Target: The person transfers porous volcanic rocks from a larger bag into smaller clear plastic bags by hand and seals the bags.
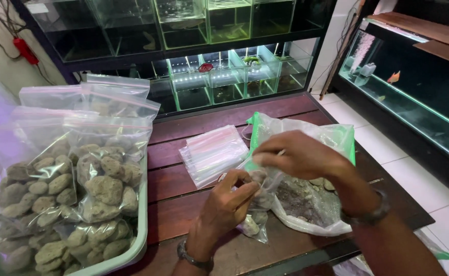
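My left hand (229, 197) is curled shut, with my thumb and fingers pinching the top edge of a small clear plastic zip bag (252, 217). That little bag hangs down in front of me, near the front edge of the dark brown wooden slat table (183, 184), and it has a few grey stones in the bottom. My right hand (296, 153) is just above and to the right of it. Its fingers are bent and pinched on the same small bag's top; I cannot tell if there is a stone in them.

Right behind my hands sits a big clear plastic sack with green edges (326, 199). It is open and has grey stones and dark grit inside.

To the left of the sack, a bit farther away, lies a flat pile of empty clear zip bags with pink strips (211, 153).

On the far left is a pale green plastic tray (137, 240). It is full of filled clear bags of bumpy grey rocks (76, 189), stacked up high.

Behind the table are glass fish tanks with lights (219, 76).
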